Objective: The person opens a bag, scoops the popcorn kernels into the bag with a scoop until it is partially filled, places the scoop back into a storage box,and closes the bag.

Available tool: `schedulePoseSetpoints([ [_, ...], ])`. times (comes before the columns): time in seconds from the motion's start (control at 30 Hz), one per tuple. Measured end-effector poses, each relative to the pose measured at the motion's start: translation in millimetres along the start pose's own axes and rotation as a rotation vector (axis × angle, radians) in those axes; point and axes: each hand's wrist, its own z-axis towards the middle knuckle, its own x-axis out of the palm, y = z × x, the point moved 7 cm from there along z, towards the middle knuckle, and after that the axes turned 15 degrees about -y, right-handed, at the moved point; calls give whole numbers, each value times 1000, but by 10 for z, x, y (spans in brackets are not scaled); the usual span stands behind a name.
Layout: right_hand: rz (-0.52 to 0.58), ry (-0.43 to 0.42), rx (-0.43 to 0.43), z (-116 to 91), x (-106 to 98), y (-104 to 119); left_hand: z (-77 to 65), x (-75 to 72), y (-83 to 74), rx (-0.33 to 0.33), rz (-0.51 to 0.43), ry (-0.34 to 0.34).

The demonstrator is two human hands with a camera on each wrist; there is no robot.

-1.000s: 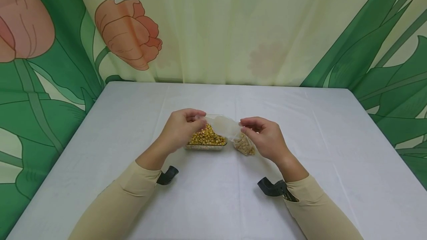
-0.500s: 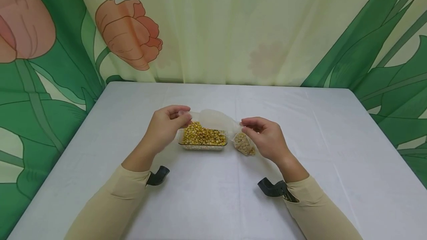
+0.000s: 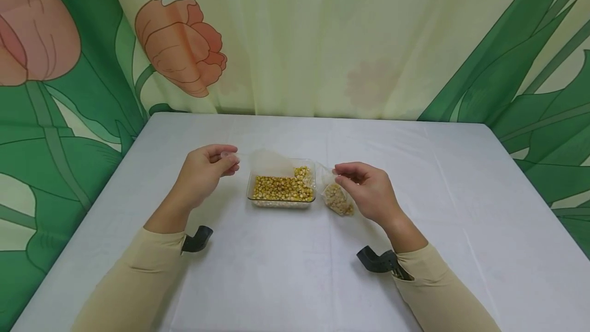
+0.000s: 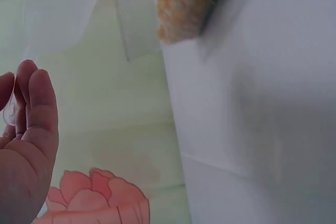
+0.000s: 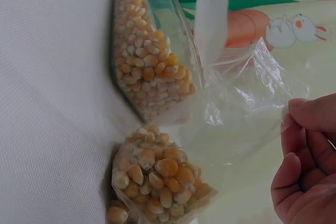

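Note:
My left hand (image 3: 207, 170) pinches the thin handle of a translucent white plastic scoop (image 3: 269, 164) between thumb and fingers. The scoop's blade overlaps the back of a clear rectangular container (image 3: 314, 174) filled with yellow corn kernels (image 3: 281, 188). To the right, thumb and fingers of my right hand (image 3: 369, 191) pinch the upper edge of a clear zip bag (image 5: 236, 108). More corn kernels (image 5: 163, 177) fill the bottom of the bag, which rests on the table beside the container. Part of the handle is hidden by my left fingers (image 4: 42, 98).
A white cloth covers the table (image 3: 286, 265). Behind it hangs a pale curtain (image 3: 299, 40) printed with leaves, flowers and a carrot. Dark wrist mounts (image 3: 375, 259) sit at both cuffs.
My left hand has moved left with the scoop, drawing its blade away from the bag to over the container. My right hand stays in place, holding the bag.

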Motion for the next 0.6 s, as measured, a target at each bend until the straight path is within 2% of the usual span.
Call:
schedulePoseSetpoints([
  [0.23,6,0,13,2,-7,-8,37,-126,59,-12,150,-48],
  [0.43,11,2,21,1,-3,-18,30,-167,50,-29,228,-66],
  [0.5,13,4,21,1,-3,-19,9,-169,19,-1,266,-78],
  [0.6,0,2,13,2,-5,-15,-27,-160,-72,86,325,-107],
])
